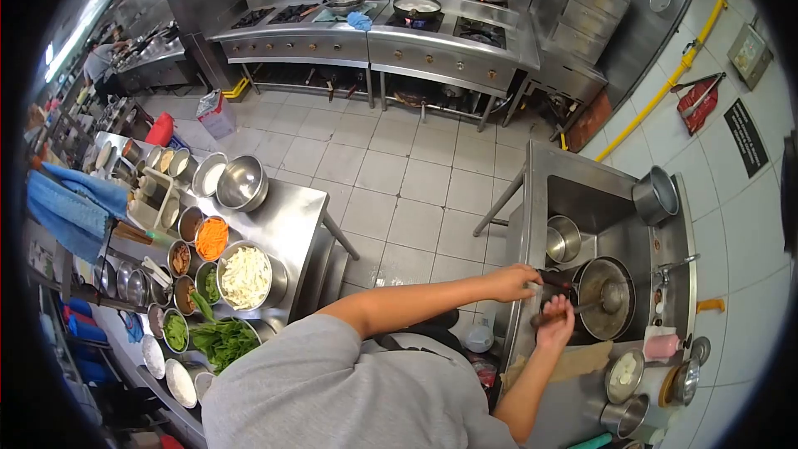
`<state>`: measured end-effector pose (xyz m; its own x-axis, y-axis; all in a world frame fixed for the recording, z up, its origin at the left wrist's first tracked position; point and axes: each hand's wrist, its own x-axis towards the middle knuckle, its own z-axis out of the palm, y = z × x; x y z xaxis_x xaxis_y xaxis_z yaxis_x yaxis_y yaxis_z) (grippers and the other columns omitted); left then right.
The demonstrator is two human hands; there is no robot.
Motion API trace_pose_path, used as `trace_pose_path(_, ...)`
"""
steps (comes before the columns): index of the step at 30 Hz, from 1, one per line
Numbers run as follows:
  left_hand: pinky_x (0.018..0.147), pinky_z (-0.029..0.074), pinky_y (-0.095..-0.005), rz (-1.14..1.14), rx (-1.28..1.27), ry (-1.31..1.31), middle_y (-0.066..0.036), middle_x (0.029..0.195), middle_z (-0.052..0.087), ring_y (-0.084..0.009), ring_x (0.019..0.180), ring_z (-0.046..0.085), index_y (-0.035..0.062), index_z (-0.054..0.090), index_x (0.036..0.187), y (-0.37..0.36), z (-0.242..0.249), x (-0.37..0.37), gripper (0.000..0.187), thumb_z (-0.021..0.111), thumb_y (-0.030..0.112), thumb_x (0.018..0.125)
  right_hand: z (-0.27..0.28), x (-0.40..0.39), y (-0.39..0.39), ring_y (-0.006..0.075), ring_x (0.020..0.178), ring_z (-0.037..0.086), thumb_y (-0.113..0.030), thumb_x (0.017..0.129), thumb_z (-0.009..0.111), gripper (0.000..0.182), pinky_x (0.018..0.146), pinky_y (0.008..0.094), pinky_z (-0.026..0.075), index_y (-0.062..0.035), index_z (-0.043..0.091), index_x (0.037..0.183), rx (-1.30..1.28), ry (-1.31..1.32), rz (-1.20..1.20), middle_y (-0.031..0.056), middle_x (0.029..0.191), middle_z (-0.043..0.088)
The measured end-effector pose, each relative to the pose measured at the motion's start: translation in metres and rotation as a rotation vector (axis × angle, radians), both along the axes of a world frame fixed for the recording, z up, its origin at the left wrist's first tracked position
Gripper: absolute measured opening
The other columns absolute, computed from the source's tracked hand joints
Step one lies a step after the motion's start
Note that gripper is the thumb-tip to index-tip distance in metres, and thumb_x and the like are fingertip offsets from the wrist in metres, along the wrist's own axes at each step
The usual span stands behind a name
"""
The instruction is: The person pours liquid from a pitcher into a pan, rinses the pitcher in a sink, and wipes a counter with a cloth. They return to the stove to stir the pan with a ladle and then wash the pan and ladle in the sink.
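A dark wok with cloudy liquid rests in the sink basin. Its dark handle points toward me, and my left hand has its fingers closed at the handle's end. A small pale spot by those fingertips is too small to make out. My right hand is closed around the wooden handle of a ladle, just below my left hand. The bowl of the ladle lies inside the wok.
A steel bowl sits in the sink, with a pot on its far corner. A tap projects from the right wall side. Ingredient containers, including shredded carrots, crowd the left counter. Stoves stand across the tiled floor.
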<state>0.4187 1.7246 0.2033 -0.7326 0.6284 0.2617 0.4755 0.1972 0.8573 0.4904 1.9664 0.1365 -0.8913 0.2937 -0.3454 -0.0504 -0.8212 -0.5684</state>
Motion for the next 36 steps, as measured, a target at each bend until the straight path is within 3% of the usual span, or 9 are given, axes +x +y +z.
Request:
trace_pose_path(6, 0.091, 0.044, -0.0457, -0.11, -0.184, 0.324, -0.02, 0.108, 0.059, -0.0382, 0.106, 0.054, 0.0038, 0.063, 0.101, 0.084, -0.03, -0.076, 0.039, 0.075, 0.025, 0.071, 0.031, 0.076, 0.061, 0.0173, 0.066, 0.062, -0.014, 0.091, 0.049, 0.029, 0.05, 0.0276, 0.052, -0.0043, 0.056, 0.118, -0.05, 0.129, -0.067, 0.0052, 0.09, 0.064)
trace_pose_path(8, 0.092, 0.041, -0.0505, -0.072, -0.257, 0.524, -0.022, 0.108, 0.058, -0.0412, 0.107, 0.053, 0.0038, 0.061, 0.101, 0.105, -0.044, -0.087, 0.045, 0.076, 0.032, 0.07, 0.08, 0.097, 0.056, 0.0154, 0.054, 0.055, -0.012, 0.087, 0.05, 0.038, 0.049, 0.0285, 0.049, -0.0061, 0.051, 0.125, 0.665, -0.642, 0.068, 0.0061, 0.082, 0.058)
trace_pose_path(10, 0.091, 0.044, -0.0485, -0.227, -0.371, 0.377, -0.021, 0.1, 0.064, -0.0386, 0.098, 0.06, 0.0017, 0.057, 0.113, 0.118, -0.05, -0.097, 0.056, 0.071, 0.042, 0.077, 0.087, 0.128, 0.054, 0.0144, 0.05, 0.053, -0.011, 0.084, 0.051, 0.048, 0.047, 0.0292, 0.046, -0.0077, 0.045, 0.132, 1.207, -0.685, 0.141, 0.0077, 0.078, 0.057)
trace_pose_path(13, 0.082, 0.05, -0.0455, -0.447, -0.752, 0.132, -0.019, 0.099, 0.068, -0.036, 0.098, 0.065, 0.0059, 0.061, 0.109, 0.134, -0.03, -0.108, 0.05, 0.069, 0.045, 0.077, 0.144, 0.13, 0.04, 0.0142, 0.048, 0.049, -0.011, 0.085, 0.052, 0.052, 0.045, 0.0302, 0.044, -0.007, 0.042, 0.135, 0.977, -0.716, 0.235, 0.0075, 0.076, 0.054)
trace_pose_path(18, 0.056, 0.048, -0.0308, -0.611, -0.588, -0.622, -0.008, 0.071, 0.064, -0.0167, 0.06, 0.061, 0.001, 0.057, 0.098, 0.154, -0.023, -0.129, 0.036, 0.073, 0.029, 0.082, 0.147, 0.112, 0.043, 0.011, 0.051, 0.047, -0.012, 0.09, 0.049, 0.044, 0.044, 0.0257, 0.039, -0.0062, 0.044, 0.133, -0.175, -0.204, 0.109, 0.0039, 0.078, 0.052)
trace_pose_path(21, 0.048, 0.044, -0.0246, -0.567, -0.486, -1.114, -0.004, 0.07, 0.06, -0.0132, 0.055, 0.057, 0.0074, 0.052, 0.097, 0.162, -0.021, -0.128, 0.025, 0.07, 0.021, 0.086, 0.096, 0.088, 0.058, 0.0087, 0.055, 0.049, -0.012, 0.09, 0.048, 0.039, 0.045, 0.0232, 0.039, -0.0056, 0.046, 0.129, -0.299, 0.022, 0.118, 0.0023, 0.081, 0.051)
trace_pose_path(26, 0.045, 0.039, -0.0227, -0.588, -0.339, -1.767, 0.0, 0.072, 0.054, -0.0103, 0.057, 0.05, 0.0117, 0.053, 0.099, 0.156, -0.033, -0.104, 0.02, 0.063, 0.028, 0.091, 0.067, 0.076, 0.048, 0.0095, 0.058, 0.05, -0.013, 0.089, 0.049, 0.05, 0.046, 0.0259, 0.044, -0.009, 0.038, 0.137, 0.301, -0.315, -0.077, 0.0038, 0.088, 0.052)
trace_pose_path(28, 0.045, 0.039, -0.0225, -0.676, -0.233, -1.915, 0.003, 0.069, 0.048, -0.0088, 0.055, 0.047, 0.0123, 0.053, 0.1, 0.157, -0.018, -0.088, 0.016, 0.062, 0.024, 0.092, 0.061, 0.095, 0.031, 0.0114, 0.06, 0.055, -0.01, 0.086, 0.05, 0.057, 0.048, 0.0295, 0.048, -0.0119, 0.035, 0.141, 1.054, -0.667, -0.032, 0.0038, 0.084, 0.054)
trace_pose_path(36, 0.044, 0.037, -0.0251, -0.6, -0.273, -1.622, 0.005, 0.065, 0.048, -0.0073, 0.05, 0.046, 0.0144, 0.048, 0.082, 0.155, -0.016, -0.088, 0.019, 0.064, 0.022, 0.089, 0.168, 0.108, 0.027, 0.016, 0.056, 0.057, -0.009, 0.083, 0.054, 0.064, 0.054, 0.0282, 0.049, -0.0063, 0.034, 0.144, 0.277, -0.521, 0.169, 0.0087, 0.083, 0.057)
